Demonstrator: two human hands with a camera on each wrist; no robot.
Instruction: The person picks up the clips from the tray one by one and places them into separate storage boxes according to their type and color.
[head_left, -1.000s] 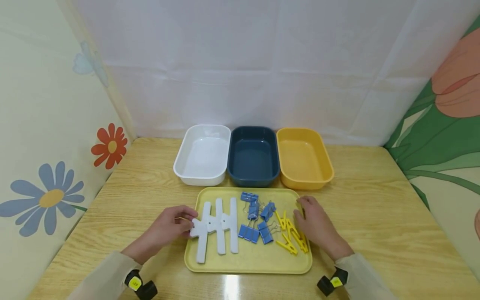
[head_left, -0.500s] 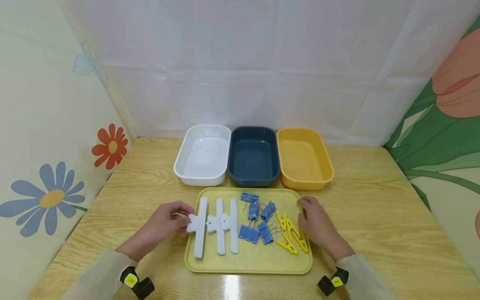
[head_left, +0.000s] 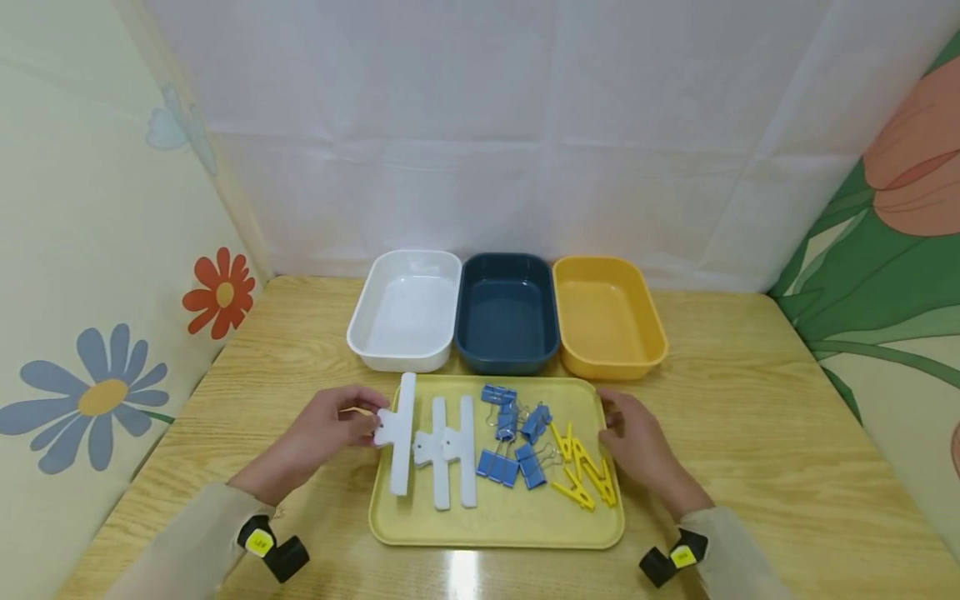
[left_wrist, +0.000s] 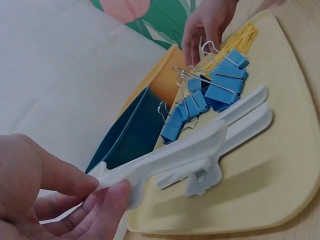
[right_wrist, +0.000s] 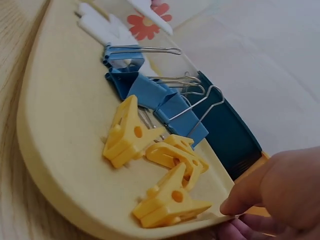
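Between thumb and fingers my left hand [head_left: 333, 423] pinches the handle end of a long white bag clip [head_left: 402, 433], raised over the left side of a yellow tray [head_left: 525, 533]. In the left wrist view its shadow falls on the tray below. Two more white bag clips [head_left: 454, 450] lie side by side on the tray. My right hand [head_left: 637, 437] grips the tray's right rim, thumb on top and fingers beneath in the right wrist view. Near it lie several yellow clothespins [head_left: 581, 475], with several blue binder clips [head_left: 517, 446] beside them, wire handles up.
Behind the tray stand three bins in a row: white [head_left: 401, 358], dark blue [head_left: 508, 362] and yellow [head_left: 615, 365]. They rest on a wooden table [head_left: 757, 417] against a white cloth backdrop [head_left: 510, 167]. Flower-patterned walls rise at both sides.
My left hand has drawn the white bag clip leftward off the other two and lifted it from the tray. The right hand has stayed at the tray's right rim.
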